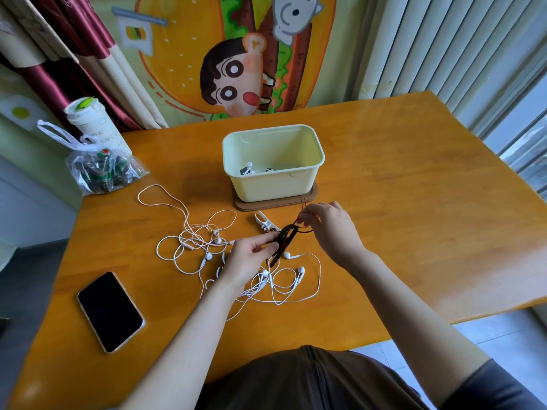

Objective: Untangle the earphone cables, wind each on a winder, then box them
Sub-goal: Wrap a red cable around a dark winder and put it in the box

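Fingers (262, 239) of left hand (247, 261) grip one black winder (285, 238); right hand (331, 226) pinches one dark cable (306, 231).

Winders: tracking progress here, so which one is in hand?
The dark winder, gripped by the left hand; the right hand pinches a dark cable at it. The white winder lies free on the table.

Above the table (384, 179), my left hand (251, 260) grips a black winder (285, 239); my right hand (330, 229) pinches its dark cable (307, 231). Tangled white earphone cables (204, 247) lie beneath, with a white winder (264, 221) just beyond. Farther off is a pale yellow box (275, 184) holding earphones (249, 167); a phone (111, 312) lies near left.
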Action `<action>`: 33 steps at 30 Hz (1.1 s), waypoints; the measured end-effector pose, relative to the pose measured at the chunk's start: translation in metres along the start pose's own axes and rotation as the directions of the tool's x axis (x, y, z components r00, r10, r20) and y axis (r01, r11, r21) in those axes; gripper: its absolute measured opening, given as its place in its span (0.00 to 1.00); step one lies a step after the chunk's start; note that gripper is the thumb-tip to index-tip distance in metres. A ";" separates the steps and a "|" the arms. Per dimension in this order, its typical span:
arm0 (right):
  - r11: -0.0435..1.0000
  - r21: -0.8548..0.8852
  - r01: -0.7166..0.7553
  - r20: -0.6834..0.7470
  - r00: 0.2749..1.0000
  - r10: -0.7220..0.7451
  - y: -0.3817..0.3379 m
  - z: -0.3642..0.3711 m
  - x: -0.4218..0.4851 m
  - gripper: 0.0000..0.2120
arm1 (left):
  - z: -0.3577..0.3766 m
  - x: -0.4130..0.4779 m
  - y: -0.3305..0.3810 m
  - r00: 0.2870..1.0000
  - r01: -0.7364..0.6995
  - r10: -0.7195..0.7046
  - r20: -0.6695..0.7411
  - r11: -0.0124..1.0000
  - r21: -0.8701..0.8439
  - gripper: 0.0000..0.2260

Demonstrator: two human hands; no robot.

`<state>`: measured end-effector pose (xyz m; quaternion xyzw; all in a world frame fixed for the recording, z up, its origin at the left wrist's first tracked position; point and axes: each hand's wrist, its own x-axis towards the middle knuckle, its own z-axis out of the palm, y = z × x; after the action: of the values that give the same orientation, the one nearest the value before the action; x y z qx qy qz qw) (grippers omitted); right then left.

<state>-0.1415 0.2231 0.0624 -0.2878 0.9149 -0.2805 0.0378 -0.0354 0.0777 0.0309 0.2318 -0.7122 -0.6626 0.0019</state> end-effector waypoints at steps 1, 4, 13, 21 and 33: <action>1.000 0.008 0.002 -0.012 1.000 -0.001 0.000 0.000 0.001 0.11 | -0.001 0.000 0.000 1.000 0.006 -0.006 0.000 1.000 -0.001 0.14; 1.000 0.004 0.003 -0.027 1.000 -0.003 0.000 0.002 0.001 0.10 | -0.003 -0.001 0.001 1.000 0.013 -0.013 0.024 1.000 -0.003 0.14; 0.994 0.089 -0.065 0.007 0.998 0.065 0.002 0.011 -0.004 0.10 | 0.010 -0.008 0.007 0.995 0.057 -0.033 0.094 0.964 -0.258 0.12; 0.993 0.089 -0.075 0.067 0.995 0.069 -0.002 0.035 -0.022 0.10 | 0.012 -0.001 0.019 0.994 0.084 -0.110 0.001 0.745 -0.662 0.10; 0.977 0.022 0.210 0.044 0.977 -0.211 -0.024 0.039 -0.033 0.06 | 0.011 0.006 0.026 0.896 0.049 -0.293 -0.333 0.811 -0.582 0.14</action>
<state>-0.0931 0.2052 0.0397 -0.3890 0.8758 -0.2840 0.0312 -0.0530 0.0862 0.0523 0.4184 -0.4456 -0.7758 0.1568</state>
